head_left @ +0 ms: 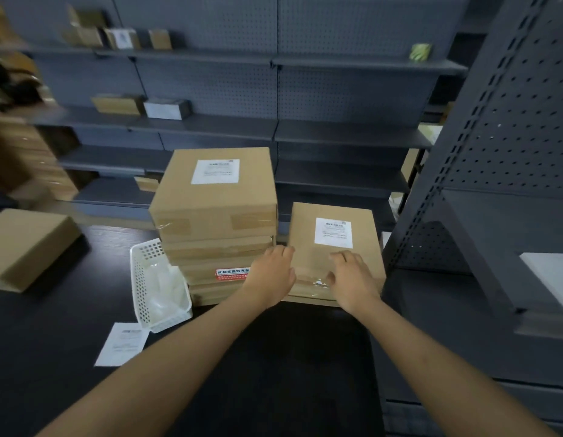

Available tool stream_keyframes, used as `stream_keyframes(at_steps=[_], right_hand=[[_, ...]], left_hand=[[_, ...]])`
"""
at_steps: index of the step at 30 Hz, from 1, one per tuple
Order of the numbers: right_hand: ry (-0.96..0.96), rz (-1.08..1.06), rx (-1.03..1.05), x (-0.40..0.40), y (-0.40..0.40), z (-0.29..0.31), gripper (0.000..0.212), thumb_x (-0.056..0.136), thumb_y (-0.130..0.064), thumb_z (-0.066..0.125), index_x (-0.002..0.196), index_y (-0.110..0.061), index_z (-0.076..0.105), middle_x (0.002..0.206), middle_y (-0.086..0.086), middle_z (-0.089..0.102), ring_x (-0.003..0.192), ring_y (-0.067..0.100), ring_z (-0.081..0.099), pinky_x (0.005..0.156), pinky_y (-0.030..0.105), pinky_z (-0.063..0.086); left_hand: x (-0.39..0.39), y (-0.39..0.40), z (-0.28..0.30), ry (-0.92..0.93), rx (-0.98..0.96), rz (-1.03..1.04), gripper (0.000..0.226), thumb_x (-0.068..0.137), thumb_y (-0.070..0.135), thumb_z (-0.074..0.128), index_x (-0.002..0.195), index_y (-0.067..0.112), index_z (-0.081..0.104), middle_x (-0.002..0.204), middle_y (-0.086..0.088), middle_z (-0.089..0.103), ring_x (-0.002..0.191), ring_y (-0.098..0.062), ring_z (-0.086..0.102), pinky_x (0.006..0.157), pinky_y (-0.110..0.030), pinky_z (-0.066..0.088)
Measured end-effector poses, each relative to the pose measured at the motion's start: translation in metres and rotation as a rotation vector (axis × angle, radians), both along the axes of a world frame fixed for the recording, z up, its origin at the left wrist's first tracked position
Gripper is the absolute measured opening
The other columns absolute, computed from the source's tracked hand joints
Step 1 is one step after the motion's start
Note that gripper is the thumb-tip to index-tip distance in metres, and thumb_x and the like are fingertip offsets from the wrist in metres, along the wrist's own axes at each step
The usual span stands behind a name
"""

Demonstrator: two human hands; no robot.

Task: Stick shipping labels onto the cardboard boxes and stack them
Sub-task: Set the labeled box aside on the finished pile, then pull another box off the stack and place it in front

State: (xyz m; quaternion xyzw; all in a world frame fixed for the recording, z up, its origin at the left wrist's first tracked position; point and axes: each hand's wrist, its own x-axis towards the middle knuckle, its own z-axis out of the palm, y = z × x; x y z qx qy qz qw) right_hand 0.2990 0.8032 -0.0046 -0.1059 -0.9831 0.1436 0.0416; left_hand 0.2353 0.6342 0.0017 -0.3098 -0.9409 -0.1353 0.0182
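Observation:
A stack of several brown cardboard boxes (210, 247) stands mid-table; its top box (217, 197) carries a white shipping label (215, 171). Right of the stack lies a flat cardboard box (333, 263) with its own white label (333, 232). My left hand (272, 275) rests at that flat box's left near edge, against the stack. My right hand (352, 279) lies palm-down on its near part, fingers spread, below the label. Neither hand visibly grips anything. A loose label sheet (122, 343) lies on the dark table (273, 357) at the left.
A white perforated basket (157, 285) holding clear plastic sits left of the stack. Another cardboard box (24, 247) lies at the far left. Dark metal shelving (337, 134) with small boxes runs behind; a pegboard shelf upright (482, 184) stands close on the right.

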Motion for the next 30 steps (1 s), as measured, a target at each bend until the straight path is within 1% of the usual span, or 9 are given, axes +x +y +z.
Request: stream_keyframes(at_steps=[4,7,9,11,13,17,20,25,30], right_hand=[[0.023,0.068,0.034,0.001,-0.044,0.007,0.039,0.095,-0.022,0.052,0.134,-0.018,0.048,0.13,0.002,0.052,0.118,0.017,0.047,0.102,0.032,0.04],[0.003,0.142,0.068,-0.004,-0.091,0.0,0.035,0.095,-0.021,0.051,0.129,-0.016,0.052,0.13,0.002,0.051,0.118,0.018,0.046,0.101,0.03,0.04],[-0.006,0.18,0.087,-0.008,-0.126,-0.006,0.031,0.095,-0.022,0.051,0.125,-0.015,0.053,0.128,0.003,0.052,0.118,0.019,0.046,0.099,0.029,0.04],[-0.021,0.216,0.104,-0.012,-0.162,-0.012,0.033,0.095,-0.023,0.05,0.127,-0.016,0.052,0.129,0.002,0.053,0.119,0.019,0.048,0.099,0.029,0.041],[-0.039,0.24,0.099,-0.017,-0.199,-0.019,0.037,0.095,-0.023,0.05,0.132,-0.016,0.05,0.131,0.002,0.053,0.12,0.019,0.048,0.101,0.03,0.039],[-0.084,0.274,0.059,-0.031,-0.267,-0.028,0.033,0.095,-0.02,0.05,0.128,-0.016,0.053,0.129,0.003,0.053,0.117,0.021,0.049,0.098,0.031,0.04],[-0.083,0.294,0.044,-0.039,-0.315,-0.038,0.033,0.095,-0.019,0.051,0.128,-0.016,0.054,0.127,0.003,0.055,0.114,0.02,0.051,0.097,0.032,0.043],[-0.096,0.322,0.063,-0.062,-0.373,-0.057,0.033,0.095,-0.022,0.05,0.127,-0.016,0.054,0.127,0.003,0.054,0.119,0.02,0.047,0.1,0.031,0.041],[-0.144,0.297,0.023,-0.099,-0.405,-0.076,0.034,0.097,-0.024,0.048,0.129,-0.016,0.052,0.125,0.001,0.054,0.118,0.02,0.047,0.098,0.031,0.042]], left_hand=[[0.013,-0.048,0.006,-0.003,0.055,-0.007,0.035,0.098,0.025,0.045,0.131,0.016,0.046,0.125,0.0,0.053,0.117,-0.016,0.051,0.098,-0.03,0.042],[0.019,-0.094,-0.002,0.005,0.0,0.006,0.038,0.097,0.024,0.044,0.134,0.014,0.044,0.128,-0.003,0.053,0.115,-0.018,0.051,0.097,-0.031,0.043],[0.019,-0.129,-0.012,-0.005,-0.073,0.023,0.037,0.096,0.023,0.041,0.132,0.014,0.044,0.127,-0.005,0.053,0.113,-0.021,0.052,0.095,-0.033,0.043],[0.018,-0.167,-0.021,-0.024,-0.11,0.035,0.034,0.096,0.022,0.04,0.128,0.014,0.047,0.122,-0.007,0.056,0.109,-0.023,0.053,0.093,-0.034,0.044],[0.015,-0.209,-0.026,-0.038,-0.13,0.054,0.03,0.096,0.023,0.04,0.123,0.014,0.049,0.12,-0.007,0.058,0.107,-0.023,0.054,0.092,-0.034,0.044],[0.0,-0.291,-0.033,-0.069,-0.151,0.107,0.036,0.097,0.023,0.04,0.131,0.012,0.045,0.123,-0.007,0.054,0.11,-0.024,0.051,0.093,-0.036,0.044],[-0.008,-0.342,-0.04,-0.107,-0.144,0.18,0.031,0.095,0.022,0.041,0.124,0.013,0.048,0.117,-0.005,0.057,0.103,-0.022,0.053,0.088,-0.035,0.046],[-0.024,-0.399,-0.052,-0.179,-0.182,0.228,0.035,0.095,0.02,0.041,0.128,0.01,0.047,0.123,-0.007,0.055,0.11,-0.024,0.051,0.094,-0.037,0.045],[-0.062,-0.431,-0.067,-0.219,-0.187,0.27,0.034,0.096,0.023,0.043,0.127,0.011,0.048,0.123,-0.006,0.055,0.11,-0.023,0.052,0.094,-0.036,0.045]])
